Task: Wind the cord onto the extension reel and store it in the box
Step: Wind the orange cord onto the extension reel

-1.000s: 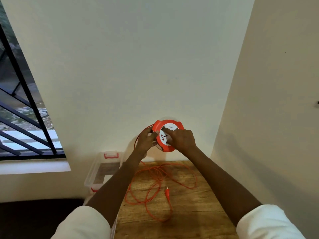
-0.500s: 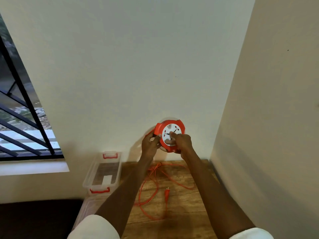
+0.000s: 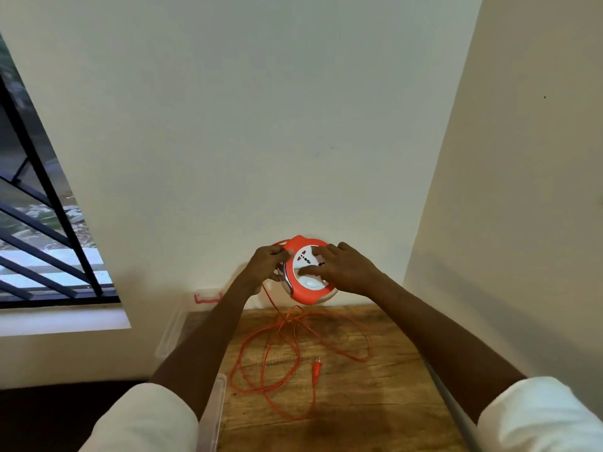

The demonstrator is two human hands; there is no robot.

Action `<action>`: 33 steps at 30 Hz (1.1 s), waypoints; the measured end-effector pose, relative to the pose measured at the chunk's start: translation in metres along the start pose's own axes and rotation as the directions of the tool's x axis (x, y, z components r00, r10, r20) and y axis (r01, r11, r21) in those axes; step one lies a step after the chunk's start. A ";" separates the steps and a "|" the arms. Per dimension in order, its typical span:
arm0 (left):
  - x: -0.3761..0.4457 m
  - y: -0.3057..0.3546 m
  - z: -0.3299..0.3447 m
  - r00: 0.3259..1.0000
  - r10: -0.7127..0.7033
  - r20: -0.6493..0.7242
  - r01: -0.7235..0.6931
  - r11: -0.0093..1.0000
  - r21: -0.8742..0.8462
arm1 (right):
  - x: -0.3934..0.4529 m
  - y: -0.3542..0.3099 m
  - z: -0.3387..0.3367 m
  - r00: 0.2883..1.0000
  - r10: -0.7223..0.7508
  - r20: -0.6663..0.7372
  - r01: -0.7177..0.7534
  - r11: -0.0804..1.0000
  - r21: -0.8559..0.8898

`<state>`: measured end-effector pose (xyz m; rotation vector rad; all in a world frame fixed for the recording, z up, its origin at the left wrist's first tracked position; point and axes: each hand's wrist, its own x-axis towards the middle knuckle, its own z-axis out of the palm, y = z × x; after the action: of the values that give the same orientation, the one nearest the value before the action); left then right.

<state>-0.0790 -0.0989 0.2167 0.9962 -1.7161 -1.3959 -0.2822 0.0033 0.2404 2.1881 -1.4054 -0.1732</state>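
1. Extension reel (image 3: 305,272) held up in the air above the tabletop (image 3: 375,402), near the wall.
2. Left hand (image 3: 267,265) grips the reel's left edge.
3. Right hand (image 3: 346,267) rests on the white socket face, fingers spread.
4. Orange cord (image 3: 277,357) hangs down, looped loose on the tabletop, plug (image 3: 316,367) lying free.
5. Clear box (image 3: 173,331) at the tabletop's left.

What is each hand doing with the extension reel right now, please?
Left hand: grips the extension reel by its edge.
Right hand: open, fingers spread on the reel's white face.

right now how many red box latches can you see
1. A red latch sits on the far end of the box, left of the left forearm. A second may be hidden behind that arm.
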 end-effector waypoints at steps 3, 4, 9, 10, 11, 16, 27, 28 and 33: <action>0.000 0.001 0.002 0.999 0.019 0.037 -0.019 1.000 0.019 | 0.004 0.000 0.001 0.995 -0.057 0.086 0.070 0.985 -0.159; 0.000 0.000 0.004 0.999 0.021 0.024 -0.021 1.000 0.009 | 0.005 -0.002 0.002 0.995 -0.063 0.075 0.076 0.980 -0.184; -0.004 -0.006 0.019 0.996 0.042 -0.077 -0.048 0.995 -0.083 | 0.009 -0.013 0.007 0.976 0.161 -0.145 -0.184 0.970 -0.157; -0.005 -0.008 0.024 0.994 0.045 -0.104 -0.056 0.993 -0.107 | 0.010 -0.014 0.006 0.963 0.245 -0.115 -0.256 0.962 -0.095; -0.007 -0.009 0.029 0.990 0.046 -0.132 -0.065 0.988 -0.141 | 0.012 -0.016 0.007 0.942 0.327 -0.078 -0.328 0.945 -0.001; -0.017 -0.014 0.059 0.972 0.021 -0.234 -0.108 0.924 -0.366 | 0.022 -0.026 0.001 0.574 0.802 0.165 -0.721 0.399 0.567; -0.022 -0.033 0.065 0.968 0.079 -0.238 -0.158 0.929 -0.335 | 0.022 -0.039 0.018 0.341 0.557 0.757 -0.310 -0.694 0.650; -0.020 -0.032 0.059 0.969 0.061 -0.238 -0.144 0.926 -0.350 | 0.019 -0.039 0.020 0.343 0.634 0.694 -0.428 -0.552 0.716; -0.003 -0.022 0.025 0.978 -0.057 -0.201 0.017 0.981 -0.194 | -0.001 -0.024 0.022 0.715 0.698 0.038 -0.584 0.566 0.582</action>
<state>-0.0966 -0.0881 0.1906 1.0307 -1.3913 -1.3992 -0.2714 0.0040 0.2096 1.8192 -2.2378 0.8139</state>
